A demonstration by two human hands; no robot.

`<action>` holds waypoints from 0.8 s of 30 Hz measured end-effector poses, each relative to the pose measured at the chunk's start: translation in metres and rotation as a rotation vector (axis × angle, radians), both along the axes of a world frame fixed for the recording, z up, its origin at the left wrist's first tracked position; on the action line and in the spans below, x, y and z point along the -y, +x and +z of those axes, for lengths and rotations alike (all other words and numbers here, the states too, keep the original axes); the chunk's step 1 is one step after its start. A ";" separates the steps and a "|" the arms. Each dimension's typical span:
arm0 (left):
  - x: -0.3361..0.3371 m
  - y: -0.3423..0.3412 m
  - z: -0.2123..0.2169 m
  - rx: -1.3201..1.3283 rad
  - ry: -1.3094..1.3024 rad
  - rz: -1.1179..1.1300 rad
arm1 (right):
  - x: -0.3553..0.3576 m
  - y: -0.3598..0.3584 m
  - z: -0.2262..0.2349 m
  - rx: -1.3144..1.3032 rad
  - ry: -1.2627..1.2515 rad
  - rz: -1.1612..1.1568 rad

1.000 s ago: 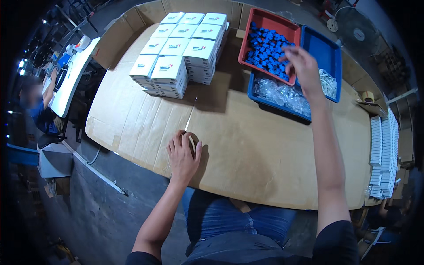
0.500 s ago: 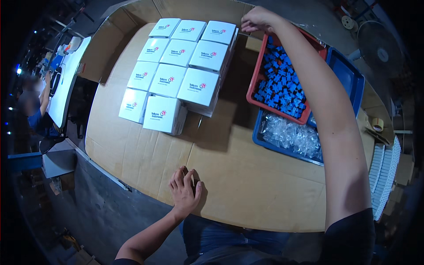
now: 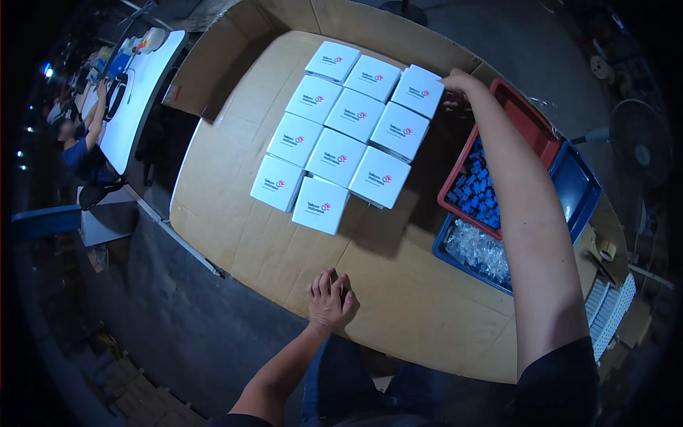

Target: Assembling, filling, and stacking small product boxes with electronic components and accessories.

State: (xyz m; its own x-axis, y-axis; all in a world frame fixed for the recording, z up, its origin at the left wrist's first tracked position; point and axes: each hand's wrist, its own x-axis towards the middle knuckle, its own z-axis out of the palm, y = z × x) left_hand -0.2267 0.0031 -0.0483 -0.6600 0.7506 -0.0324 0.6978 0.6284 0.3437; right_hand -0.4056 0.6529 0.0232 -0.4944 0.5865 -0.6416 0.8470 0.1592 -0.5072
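Observation:
White square boxes with a small red mark stand in stacked rows on the cardboard-covered table (image 3: 235, 220). At the far right corner of the group, my right hand (image 3: 461, 87) is against the right side of a white box (image 3: 418, 92). Its fingers are loosely bent and partly apart, some in shadow; I see nothing held in them. My left hand (image 3: 331, 299) rests open on the near table edge, fingers slightly curled and apart. The nearest white box (image 3: 320, 205) stands a little beyond it.
Right of the boxes, a red tray (image 3: 455, 201) holds blue pieces, above a blue tray (image 3: 445, 250) with clear plastic packets. A tape roll (image 3: 606, 249) lies farther right. Cardboard walls (image 3: 384, 35) line the far edge. A fan (image 3: 640, 142) stands beyond; a person (image 3: 85, 146) works at a white table.
The whole view has shifted, so the boxes and trays sit farther right and lower. My right hand stays by the far right box, its fingers now lower along its side. My left hand keeps resting.

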 end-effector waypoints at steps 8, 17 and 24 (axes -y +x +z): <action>0.002 0.000 0.000 -0.032 0.007 0.004 | 0.021 0.002 -0.019 -0.234 -0.033 -0.132; -0.004 0.000 0.002 -0.034 0.016 -0.019 | 0.018 0.006 0.006 -0.125 0.182 -0.131; 0.001 0.001 0.007 0.042 0.019 -0.012 | 0.068 0.035 0.062 -0.380 0.543 -0.100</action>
